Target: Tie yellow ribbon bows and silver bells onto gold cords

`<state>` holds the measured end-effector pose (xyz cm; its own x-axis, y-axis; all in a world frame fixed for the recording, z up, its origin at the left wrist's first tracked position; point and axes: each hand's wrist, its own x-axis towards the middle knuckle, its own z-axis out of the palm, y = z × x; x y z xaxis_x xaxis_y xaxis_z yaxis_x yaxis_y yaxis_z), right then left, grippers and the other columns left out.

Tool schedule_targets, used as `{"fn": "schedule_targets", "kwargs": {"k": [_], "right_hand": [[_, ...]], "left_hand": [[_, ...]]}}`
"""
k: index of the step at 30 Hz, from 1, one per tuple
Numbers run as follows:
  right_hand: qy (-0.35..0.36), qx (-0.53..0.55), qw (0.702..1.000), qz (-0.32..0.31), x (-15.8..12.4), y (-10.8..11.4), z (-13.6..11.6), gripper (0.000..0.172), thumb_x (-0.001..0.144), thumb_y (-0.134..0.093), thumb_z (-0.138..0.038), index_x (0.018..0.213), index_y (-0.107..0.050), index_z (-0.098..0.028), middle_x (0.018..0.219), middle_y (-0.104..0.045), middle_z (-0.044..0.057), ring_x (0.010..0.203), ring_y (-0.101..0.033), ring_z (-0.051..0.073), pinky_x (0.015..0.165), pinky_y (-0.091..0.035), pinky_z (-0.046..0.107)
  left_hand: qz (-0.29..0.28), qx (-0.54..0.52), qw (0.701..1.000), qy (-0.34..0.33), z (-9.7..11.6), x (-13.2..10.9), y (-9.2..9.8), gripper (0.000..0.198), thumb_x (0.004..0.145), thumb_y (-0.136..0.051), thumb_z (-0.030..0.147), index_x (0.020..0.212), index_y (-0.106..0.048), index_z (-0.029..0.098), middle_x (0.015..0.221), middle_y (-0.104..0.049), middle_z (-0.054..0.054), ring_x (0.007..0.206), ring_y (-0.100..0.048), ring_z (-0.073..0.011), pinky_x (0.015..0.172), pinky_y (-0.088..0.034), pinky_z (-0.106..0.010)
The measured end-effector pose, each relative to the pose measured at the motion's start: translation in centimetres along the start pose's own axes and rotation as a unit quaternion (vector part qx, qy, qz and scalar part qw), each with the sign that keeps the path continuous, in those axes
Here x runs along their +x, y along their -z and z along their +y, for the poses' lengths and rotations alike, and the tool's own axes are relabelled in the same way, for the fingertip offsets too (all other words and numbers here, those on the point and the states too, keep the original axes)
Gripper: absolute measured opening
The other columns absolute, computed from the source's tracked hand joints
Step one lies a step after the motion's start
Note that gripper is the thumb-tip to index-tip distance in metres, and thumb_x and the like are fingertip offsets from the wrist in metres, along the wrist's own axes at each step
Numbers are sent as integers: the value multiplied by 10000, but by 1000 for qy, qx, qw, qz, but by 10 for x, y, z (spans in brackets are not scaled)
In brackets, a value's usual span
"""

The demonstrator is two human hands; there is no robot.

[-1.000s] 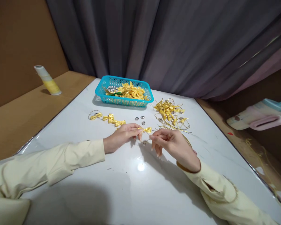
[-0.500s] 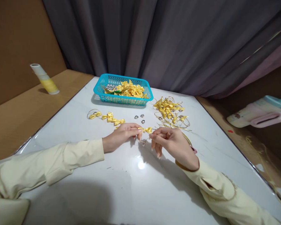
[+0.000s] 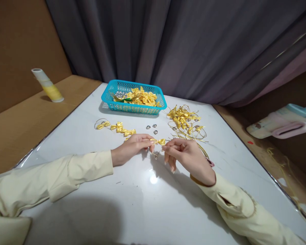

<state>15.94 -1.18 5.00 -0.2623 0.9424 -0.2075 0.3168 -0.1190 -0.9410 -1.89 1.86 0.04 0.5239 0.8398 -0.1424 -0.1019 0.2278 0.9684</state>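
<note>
Left hand [image 3: 134, 146]: fingers grasping a yellow bow [image 3: 161, 142] over the counter [image 3: 153, 211]. Right hand [image 3: 188, 154]: fingers at bow's 4 o'clock, look pinched on thin wire [image 3: 160, 152], too fine to be sure. Silver charm [image 3: 156, 157] at bow's 6 o'clock, blue basket [image 3: 135, 109] at 11, bow pile [image 3: 181, 119] at 1.

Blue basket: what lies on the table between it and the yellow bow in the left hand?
In the head view, three small silver charms lie on the white table between the blue basket and the yellow bow.
</note>
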Motion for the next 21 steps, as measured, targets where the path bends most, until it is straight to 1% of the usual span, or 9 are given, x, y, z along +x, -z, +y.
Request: {"fn": "schedule_targets", "kwargs": {"k": [9, 15, 18, 21], "right_hand": [[6, 6, 1000, 2, 0, 0, 1, 170, 770, -536, -188, 606, -519, -144, 468, -597, -9, 296, -490, 80, 359, -391, 181], [3, 2, 1000, 3, 0, -1, 0, 176, 766, -535, -191, 598, -509, -146, 466, -595, -11, 292, -485, 77, 357, -383, 180], [-1, 2, 1000, 6, 0, -1, 0, 173, 756, -546, -198, 596, -508, -146, 465, -593, -9, 293, -485, 79, 355, -382, 184], [-7, 5, 1000, 5, 0, -1, 0, 167, 754, -556, -221, 609, -517, -147, 472, -597, -6, 298, -490, 86, 354, -385, 191]], "left_hand": [[-9, 4, 1000, -7, 0, 0, -1, 160, 801, -558, 279, 715, -582, 147, 694, -568, -4, 682, -471, -112, 690, -346, -253], [-8, 9, 1000, -7, 0, 1, -1, 179, 798, -569, 303, 721, -582, 142, 702, -564, -16, 684, -477, -121, 681, -363, -257], [-9, 9, 1000, -6, 0, 1, -1, 192, 796, -574, 317, 720, -583, 140, 704, -561, -19, 684, -477, -124, 666, -367, -257], [-10, 10, 1000, -7, 1, 0, -1, 180, 800, -572, 302, 715, -585, 143, 697, -564, -14, 687, -474, -120, 683, -360, -256]]}}
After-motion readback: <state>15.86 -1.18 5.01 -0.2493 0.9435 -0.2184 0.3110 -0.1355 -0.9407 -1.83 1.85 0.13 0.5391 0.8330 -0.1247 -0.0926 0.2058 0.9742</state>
